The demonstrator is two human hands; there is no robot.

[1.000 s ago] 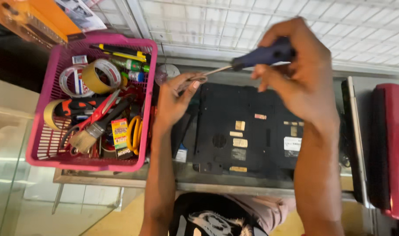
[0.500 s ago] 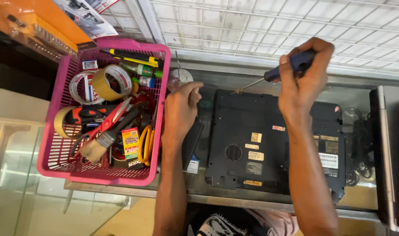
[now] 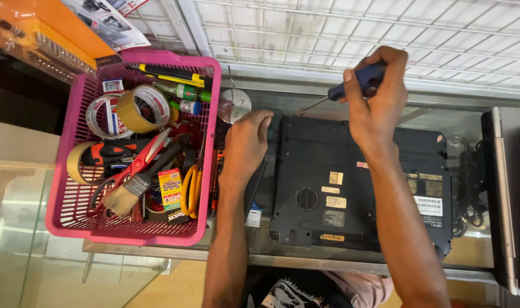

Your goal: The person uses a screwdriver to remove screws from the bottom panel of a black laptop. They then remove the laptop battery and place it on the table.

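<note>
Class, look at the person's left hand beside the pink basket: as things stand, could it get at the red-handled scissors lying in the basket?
Probably yes. The left hand rests just beside the pink basket, which is open-topped. The red-handled scissors lie on top of the clutter, with only a paintbrush resting alongside them.

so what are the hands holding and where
The right hand grips a screwdriver by its blue handle, tip at the laptop's far corner. The left hand holds nothing; it rests at the laptop's left edge.
</note>
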